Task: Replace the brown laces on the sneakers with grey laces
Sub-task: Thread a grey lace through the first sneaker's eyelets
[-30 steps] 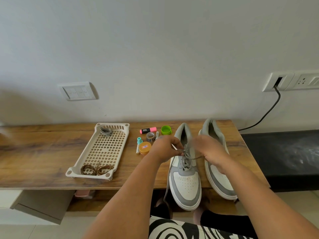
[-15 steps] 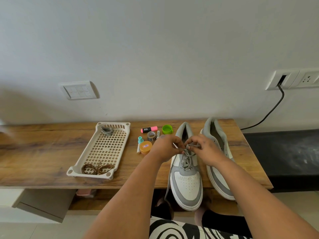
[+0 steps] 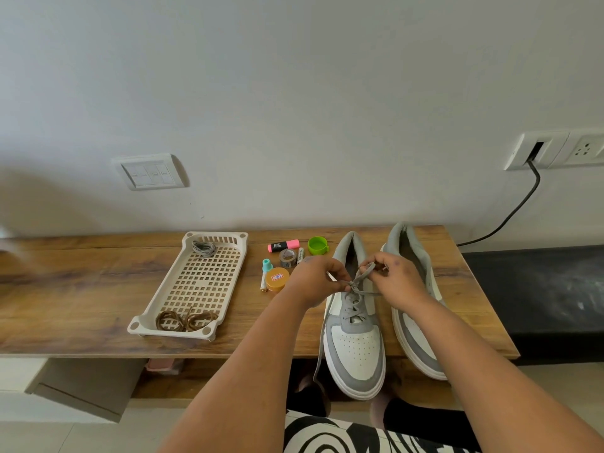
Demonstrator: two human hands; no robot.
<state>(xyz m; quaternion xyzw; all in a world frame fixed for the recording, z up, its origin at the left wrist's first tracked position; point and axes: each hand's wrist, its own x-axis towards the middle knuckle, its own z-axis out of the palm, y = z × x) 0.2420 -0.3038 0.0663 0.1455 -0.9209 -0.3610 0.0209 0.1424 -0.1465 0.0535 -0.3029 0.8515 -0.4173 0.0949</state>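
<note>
Head view
Left hand (image 3: pixel 313 279): pinches the grey lace (image 3: pixel 361 279) at the left sneaker's (image 3: pixel 354 341) throat.
Right hand (image 3: pixel 397 282): fingers curled, pinching a loop of the same lace.
Right sneaker (image 3: pixel 415 322): at 3 o'clock beside the left one, unlaced.
Brown laces (image 3: pixel 184 320): in the tray (image 3: pixel 157 302), 9 o'clock, near end.
Spare grey lace (image 3: pixel 203 248): tray's far end, 10 o'clock.

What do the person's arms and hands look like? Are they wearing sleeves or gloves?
No sleeves or gloves show. Both forearms are bare from the bottom edge of the picture up to the wrists. The left hand and the right hand are bare too, with no ring, watch or bracelet in sight. The right hand has a small dark mark on its back. Below the arms lies black-and-white swirl-patterned cloth on the lap.
</note>
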